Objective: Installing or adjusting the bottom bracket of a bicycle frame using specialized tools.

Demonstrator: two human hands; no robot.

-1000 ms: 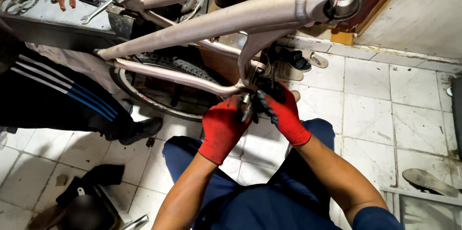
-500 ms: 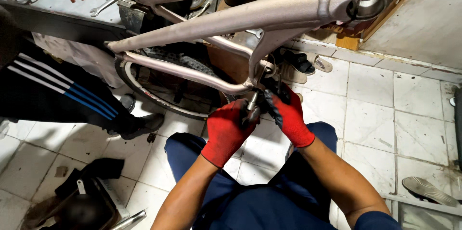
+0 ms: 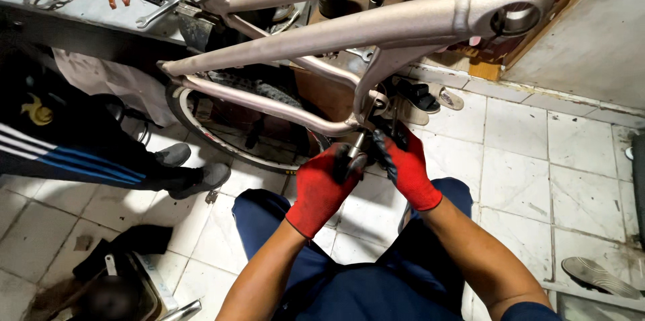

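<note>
A bare, pale metal bicycle frame [image 3: 376, 25] is held up in front of me, its open round shell at the upper right. Both my hands wear red gloves with dark fingertips. My left hand [image 3: 324, 187] grips a short silver metal part [image 3: 355, 148] that sticks down from the frame's lower junction. My right hand [image 3: 405, 163] closes on the same junction from the right, its fingers pressed against the frame's end. What lies between the fingertips is hidden.
A bicycle wheel with tyre [image 3: 228, 140] stands behind the frame. A workbench [image 3: 87, 5] at upper left holds pliers, wrenches and rings. Another person's leg in dark striped trousers [image 3: 74, 153] is at left. Sandals [image 3: 423, 96] lie on the white tiled floor.
The view has shifted, so the frame and my hands sit a little further right and lower. Both hands stay on the frame's lower junction, the left now closed on the silver part.
</note>
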